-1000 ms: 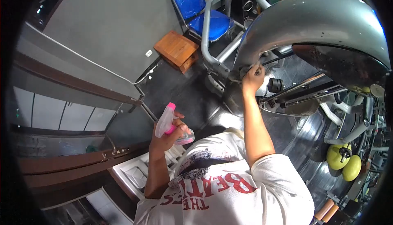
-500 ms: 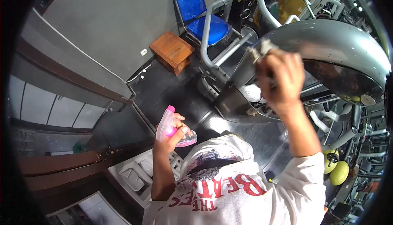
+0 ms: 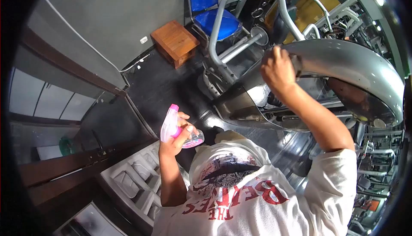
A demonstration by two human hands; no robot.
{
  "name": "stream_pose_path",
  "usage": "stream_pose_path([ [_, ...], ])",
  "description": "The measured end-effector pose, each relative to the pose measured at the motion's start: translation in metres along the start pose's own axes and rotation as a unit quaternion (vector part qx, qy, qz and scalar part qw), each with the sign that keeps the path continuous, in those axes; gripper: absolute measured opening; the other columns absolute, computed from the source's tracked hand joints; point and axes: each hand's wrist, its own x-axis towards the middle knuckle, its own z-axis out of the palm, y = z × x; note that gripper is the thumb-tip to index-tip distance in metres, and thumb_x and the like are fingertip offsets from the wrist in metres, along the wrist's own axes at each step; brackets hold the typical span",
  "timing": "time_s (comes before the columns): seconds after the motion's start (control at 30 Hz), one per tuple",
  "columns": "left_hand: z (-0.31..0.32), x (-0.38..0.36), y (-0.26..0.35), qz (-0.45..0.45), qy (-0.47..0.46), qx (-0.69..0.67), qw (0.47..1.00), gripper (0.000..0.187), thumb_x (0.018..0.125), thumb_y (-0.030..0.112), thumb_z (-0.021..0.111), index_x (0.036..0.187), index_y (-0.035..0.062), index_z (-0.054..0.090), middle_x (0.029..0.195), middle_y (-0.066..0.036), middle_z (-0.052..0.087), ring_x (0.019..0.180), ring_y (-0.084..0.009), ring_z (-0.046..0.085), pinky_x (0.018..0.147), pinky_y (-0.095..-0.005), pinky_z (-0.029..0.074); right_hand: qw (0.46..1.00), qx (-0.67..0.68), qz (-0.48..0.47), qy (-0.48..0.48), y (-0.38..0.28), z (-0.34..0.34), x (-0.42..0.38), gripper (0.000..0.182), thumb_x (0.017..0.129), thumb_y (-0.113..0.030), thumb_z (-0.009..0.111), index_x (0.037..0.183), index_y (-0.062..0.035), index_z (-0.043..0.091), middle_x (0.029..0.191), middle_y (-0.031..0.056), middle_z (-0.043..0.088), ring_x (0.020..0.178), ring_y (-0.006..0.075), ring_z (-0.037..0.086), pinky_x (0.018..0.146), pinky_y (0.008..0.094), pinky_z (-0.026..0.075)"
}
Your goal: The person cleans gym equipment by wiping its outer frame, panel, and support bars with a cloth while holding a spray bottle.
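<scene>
1. My left hand (image 3: pixel 174 139) is closed around a spray bottle (image 3: pixel 178 128), fingers wrapped on the neck, pink trigger head sticking up past my knuckles, clear body lying out toward my chest.
2. Bottle looks like thin plastic, light, a bit squashy; liquid level hard to tell. Best hold is the neck right under the trigger, where I have it now. Could be slick if wet.
3. My right hand (image 3: pixel 278 70) is raised and pressed against the near edge of the curved grey cover (image 3: pixel 356 66), fingers curled shut. There may be a cloth bunched under the palm, but I cannot tell; it's hidden by the hand.
4. Cover judged hard, smooth, glossy metal or plastic, fixed to the machine, won't shift under pressure. Rounded, so a flat palm would slide; pressing with curled fingers keeps contact.
5. Below my right hand: dark shiny panel (image 3: pixel 240 105) and bars of the machine, crowded, easy to knock knuckles.
6. Beyond the right hand: grey tube frame (image 3: pixel 216 30), then a blue chair (image 3: pixel 212 10) and a wooden box (image 3: pixel 175 40) on the dark floor (image 3: pixel 159 85).
7. Outward of my left hand: a grey wall, a brown rail (image 3: pixel 64 60) and a white ribbed tray (image 3: pixel 133 180) low near my elbow.
8. Tight room, gym gear packed on the right-hand side.
</scene>
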Motion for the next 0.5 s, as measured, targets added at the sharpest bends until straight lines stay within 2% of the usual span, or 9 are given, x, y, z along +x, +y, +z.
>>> stream_pose_path([
  [0.07,-0.002,-0.002,0.002,-0.002,0.009,0.033,0.999,0.028,0.095,0.006,0.065,0.119,-0.0027,0.052,0.080,-0.012,0.071,0.067,-0.0123,0.062,0.069,-0.0286,0.051,0.997,-0.011,-0.017,0.073,-0.035,0.050,0.009,0.029,0.086,-0.030,0.058,0.087,-0.0079,0.077,0.091,0.0101,0.067,0.103,0.0325,0.055,0.083,0.0422,0.042],
  [0.1,-0.003,-0.004,0.003,-0.005,0.016,0.051,0.999,0.028,0.095,0.005,0.065,0.118,-0.0031,0.052,0.079,-0.011,0.071,0.066,-0.0123,0.062,0.069,-0.0285,0.050,0.967,0.037,-0.003,0.254,-0.052,0.092,0.014,0.023,0.080,-0.026,0.059,0.079,-0.0089,0.075,0.083,0.0112,0.064,0.095,0.0300,0.057,0.080,0.0367,0.042],
  [0.13,-0.002,-0.008,0.005,-0.011,0.035,0.032,0.999,0.028,0.094,0.005,0.065,0.118,-0.0033,0.053,0.079,-0.011,0.072,0.066,-0.0122,0.062,0.069,-0.0285,0.050,0.983,0.049,-0.014,0.176,-0.068,0.107,0.019,0.021,0.080,-0.024,0.059,0.080,-0.0080,0.073,0.086,0.0110,0.064,0.097,0.0276,0.057,0.082,0.0352,0.043],
  [0.2,-0.002,-0.018,0.008,-0.023,0.079,-0.004,0.997,0.028,0.094,0.004,0.065,0.117,-0.0038,0.053,0.078,-0.011,0.072,0.066,-0.0118,0.062,0.068,-0.0284,0.050,0.978,0.124,-0.036,0.167,-0.091,0.142,0.029,0.020,0.081,-0.022,0.059,0.085,-0.0062,0.071,0.095,0.0109,0.065,0.099,0.0266,0.058,0.087,0.0373,0.045],
  [0.3,-0.011,-0.034,0.014,-0.057,0.132,0.021,0.989,0.030,0.093,0.006,0.068,0.118,-0.0012,0.054,0.081,-0.010,0.071,0.069,-0.0133,0.064,0.067,-0.0294,0.051,0.963,0.203,-0.087,0.157,-0.121,0.178,0.043,0.022,0.082,-0.020,0.060,0.091,-0.0040,0.071,0.103,0.0111,0.064,0.101,0.0287,0.059,0.092,0.0403,0.047],
  [0.4,-0.013,-0.045,0.011,-0.060,0.176,0.003,0.983,0.034,0.092,0.009,0.071,0.120,0.0017,0.055,0.083,-0.010,0.070,0.073,-0.0152,0.066,0.067,-0.0308,0.052,0.959,0.190,-0.091,0.188,-0.137,0.194,0.055,0.020,0.084,-0.019,0.060,0.091,-0.0042,0.070,0.104,0.0111,0.064,0.103,0.0301,0.059,0.092,0.0422,0.050],
  [0.5,-0.012,-0.049,0.012,-0.092,0.191,-0.006,0.977,0.036,0.091,0.010,0.073,0.121,0.0029,0.055,0.083,-0.009,0.071,0.073,-0.0149,0.066,0.066,-0.0308,0.052,0.947,0.276,-0.121,0.109,-0.147,0.201,0.065,0.020,0.085,-0.019,0.059,0.095,-0.0043,0.070,0.105,0.0111,0.063,0.106,0.0315,0.059,0.092,0.0427,0.052],
])
